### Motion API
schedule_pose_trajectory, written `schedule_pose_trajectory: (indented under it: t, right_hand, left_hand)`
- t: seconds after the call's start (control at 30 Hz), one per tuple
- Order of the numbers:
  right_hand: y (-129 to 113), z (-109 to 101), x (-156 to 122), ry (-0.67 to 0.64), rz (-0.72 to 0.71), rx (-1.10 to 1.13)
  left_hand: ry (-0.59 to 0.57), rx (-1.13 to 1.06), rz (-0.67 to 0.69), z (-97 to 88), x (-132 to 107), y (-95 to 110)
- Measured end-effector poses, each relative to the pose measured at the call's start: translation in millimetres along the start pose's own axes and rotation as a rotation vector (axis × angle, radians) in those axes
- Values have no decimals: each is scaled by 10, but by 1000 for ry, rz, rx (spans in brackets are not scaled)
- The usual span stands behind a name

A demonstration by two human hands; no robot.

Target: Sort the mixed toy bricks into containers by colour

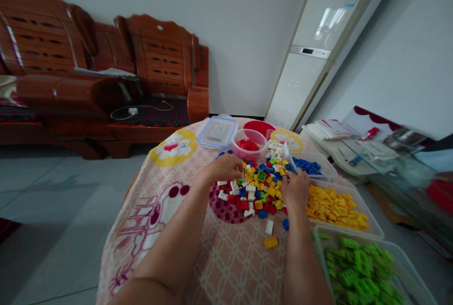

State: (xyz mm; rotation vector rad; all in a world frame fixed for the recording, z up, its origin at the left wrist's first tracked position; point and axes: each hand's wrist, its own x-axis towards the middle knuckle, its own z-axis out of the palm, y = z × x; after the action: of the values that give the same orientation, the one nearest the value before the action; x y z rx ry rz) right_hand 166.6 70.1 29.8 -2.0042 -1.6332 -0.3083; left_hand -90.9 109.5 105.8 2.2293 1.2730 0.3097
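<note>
A heap of mixed toy building bricks (260, 187) in yellow, red, blue, white and green lies on the cloth-covered table. At its left edge is my left hand (224, 169), fingers curled together beside yellow bricks; what lies between the fingertips is hidden. My right hand (296, 189) reaches the heap's right side, its fingers bent close to blue bricks, and I cannot make out what they grip. Closer to me lie a loose white brick (269, 226), a yellow brick (271, 243) and a blue brick (285, 224).
Clear tubs of green bricks (364, 267), yellow bricks (336, 206) and blue bricks (307, 166) line the right side. Behind the heap stand a round tub (249, 134) with red bricks, white bricks (276, 148) and a blue-rimmed lid (216, 131). A glass-topped stand (382, 159) adjoins at right.
</note>
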Motion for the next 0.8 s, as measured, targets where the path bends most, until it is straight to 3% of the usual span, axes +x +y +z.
schedule_pose_trajectory:
  t: [0.13,0.27,0.43,0.57,0.67,0.8]
  right_hand:
    - [13,21,-5,20,3,32]
    - [52,64,2,41,6,95]
    - [201,163,88,122,0,281]
    - [319,219,171,158,83,486]
    - [348,228,192,154,135,536]
    - [337,221,191,160,126,528]
  left_hand:
    - [-94,-37,114,89,37,131]
    - [-153,32,303,318,90,417]
    - [-489,-51,608,793,96,814]
    - [-737,-106,818,1108,50,1003]
    - [-672,110,798,1182,-5,1088]
    - [-406,427,524,1077,-58,1096]
